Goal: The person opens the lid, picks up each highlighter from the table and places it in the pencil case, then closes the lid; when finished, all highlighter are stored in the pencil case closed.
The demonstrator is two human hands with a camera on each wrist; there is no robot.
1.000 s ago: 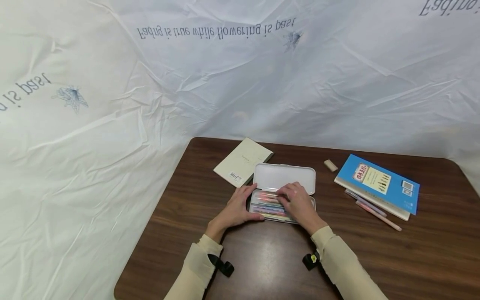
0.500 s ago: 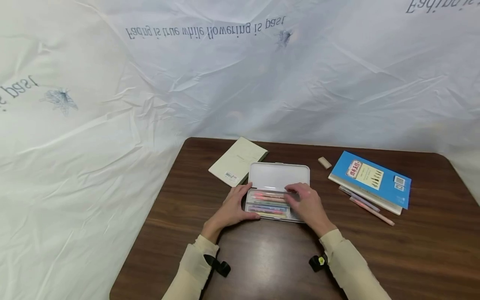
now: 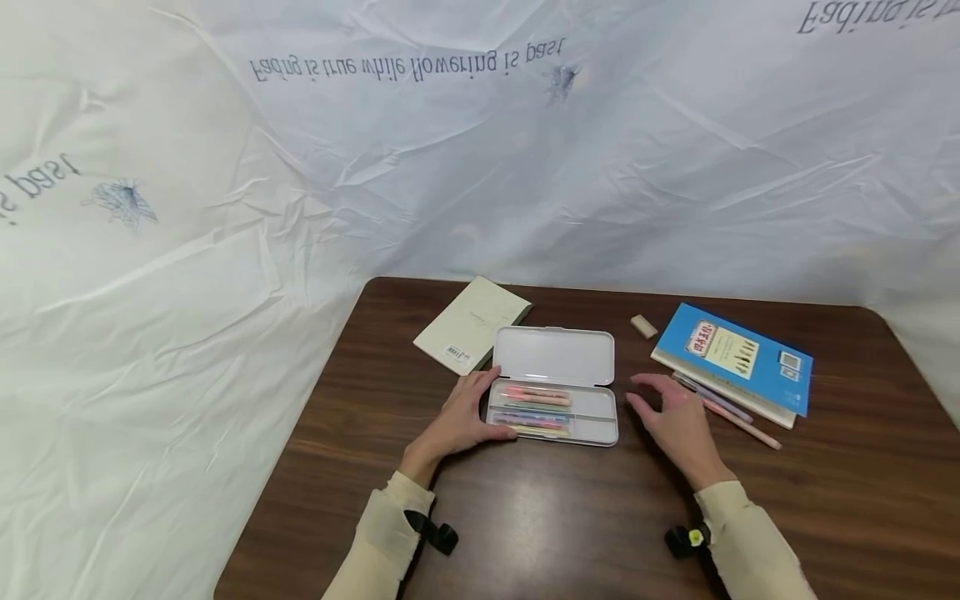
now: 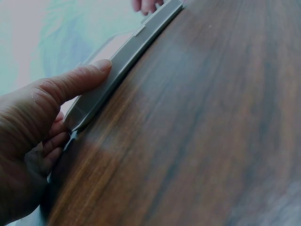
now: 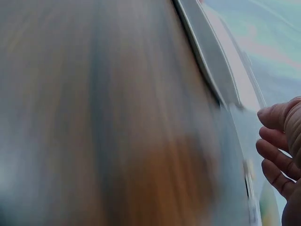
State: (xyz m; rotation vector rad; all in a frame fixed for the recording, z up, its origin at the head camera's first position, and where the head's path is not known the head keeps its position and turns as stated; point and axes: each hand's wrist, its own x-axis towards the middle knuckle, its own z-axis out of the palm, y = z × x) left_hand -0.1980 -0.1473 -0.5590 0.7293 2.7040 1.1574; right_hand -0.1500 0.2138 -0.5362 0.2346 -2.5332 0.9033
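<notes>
A white pencil case (image 3: pixel 592 429) lies with its lid (image 3: pixel 555 354) raised toward the back. Several pens (image 3: pixel 536 396) in pink, purple and yellow tones lie in its left part, in two rows. My left hand (image 3: pixel 461 421) holds the case's left end, the thumb along the front edge and the fingers round the far side. In the left wrist view the thumb (image 4: pixel 84 80) presses on the case's front wall (image 4: pixel 127 52). My right hand (image 3: pixel 678 425) hovers just right of the case, thumb and fingers apart and nothing between them. In the right wrist view its fingers (image 5: pixel 277 155) are loosely bent.
Behind the case, to the left, lies a cream notebook (image 3: pixel 472 325). An eraser (image 3: pixel 643 326) sits between the lid and a blue book (image 3: pixel 738 354) at the right. Two pens, a purple one (image 3: pixel 723 400) and a pink one (image 3: pixel 750 427), lie along the book's front edge.
My right hand has left the pens inside the case and moved right, past its right end. The pens now show uncovered. My left hand stays on the case.
</notes>
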